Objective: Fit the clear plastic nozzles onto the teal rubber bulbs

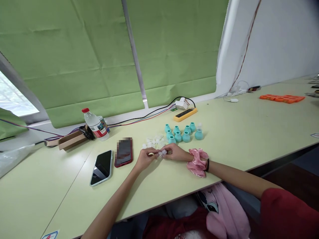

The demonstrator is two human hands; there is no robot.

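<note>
Between my two hands, just over the table, is a small clear plastic piece (pixel 162 153). My left hand (pixel 147 158) pinches its left side with thumb and fingers. From the right, my right hand (pixel 174 152) grips the same piece; its exact shape is too small to make out. Right behind my hands lies a loose pile of small white and translucent plastic pieces (pixel 154 142). Several turquoise flask-shaped cups (pixel 177 136) stand upright to the right of the pile. The rightmost turquoise cup (pixel 198 134) has a clear piece on its top.
Two phones, one pale-edged (pixel 101 168) and one red-cased (pixel 124 152), lie left of my hands. Behind them stand a red-capped bottle (pixel 96 124) and a cardboard tray (pixel 72 140). A yellow power strip (pixel 185 115) with cables sits by the wall; an orange plastic piece (pixel 281 98) lies far right.
</note>
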